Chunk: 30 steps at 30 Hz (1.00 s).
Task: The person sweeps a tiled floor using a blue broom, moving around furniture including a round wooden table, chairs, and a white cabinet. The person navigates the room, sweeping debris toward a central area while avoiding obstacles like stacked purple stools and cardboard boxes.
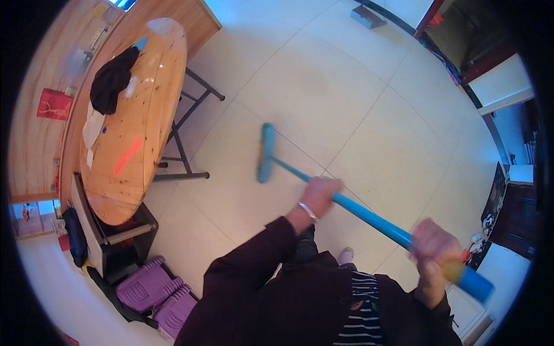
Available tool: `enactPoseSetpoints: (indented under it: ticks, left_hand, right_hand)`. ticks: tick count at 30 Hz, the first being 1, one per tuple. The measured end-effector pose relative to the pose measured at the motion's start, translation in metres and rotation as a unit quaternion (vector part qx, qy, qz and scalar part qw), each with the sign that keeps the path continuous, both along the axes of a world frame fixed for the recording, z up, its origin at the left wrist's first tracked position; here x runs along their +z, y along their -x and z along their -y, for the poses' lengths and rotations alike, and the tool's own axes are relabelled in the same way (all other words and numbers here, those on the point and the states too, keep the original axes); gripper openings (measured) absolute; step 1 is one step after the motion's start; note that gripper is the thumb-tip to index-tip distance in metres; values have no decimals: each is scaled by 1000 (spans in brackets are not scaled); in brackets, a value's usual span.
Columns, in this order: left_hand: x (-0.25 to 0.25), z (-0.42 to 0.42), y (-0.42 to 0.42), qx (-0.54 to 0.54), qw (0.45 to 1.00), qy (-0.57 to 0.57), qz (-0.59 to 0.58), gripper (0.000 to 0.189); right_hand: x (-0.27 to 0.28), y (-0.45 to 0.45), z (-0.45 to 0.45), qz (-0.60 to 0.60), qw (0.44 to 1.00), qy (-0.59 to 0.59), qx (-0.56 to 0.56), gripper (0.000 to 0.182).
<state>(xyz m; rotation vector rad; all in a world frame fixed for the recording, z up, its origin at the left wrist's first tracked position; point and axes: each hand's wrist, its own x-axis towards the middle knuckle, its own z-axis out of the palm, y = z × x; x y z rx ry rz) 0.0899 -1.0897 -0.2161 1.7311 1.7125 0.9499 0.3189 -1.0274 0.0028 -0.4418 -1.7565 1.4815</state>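
Observation:
A blue broom handle [372,219] runs diagonally in front of my body. My left hand [321,195], with a silver bracelet at the wrist, grips it low down, near where it narrows. Around the thicker upper part, just below a yellow band and blue end, my right hand [435,246] is closed. The blue broom head [265,152] is at the tiled floor [311,108], left of my hands. It is blurred, and its bristles face left. Whether they touch the tiles I cannot tell.
On the left stands a wooden folding table [151,108] bearing a black cloth [113,80]; its dark metal legs [190,112] reach onto the floor. Purple plastic stools [147,285] sit at lower left. A grey box [368,17] lies far ahead. Shoes [478,242] line the right side.

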Motion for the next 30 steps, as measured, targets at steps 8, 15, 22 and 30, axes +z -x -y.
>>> enactPoseSetpoints:
  ticks: [8,15,22,30]
  left_hand:
    - [-115,4,126,80,967,144,-195,3]
    - [-61,-94,-64,-84,985,120,-93,3]
    - [9,-119,-167,-175,978,108,-27,4]
    - [34,-110,-227,-226,974,2,13,8]
  right_hand:
    - [-115,71,0,48,975,213,30,13]
    - [-25,-26,-24,67,973,119,-188,20]
    - [36,-76,-2,36,970,55,-234,21]
    - [62,-146,39,19,963,-13,-267,20]
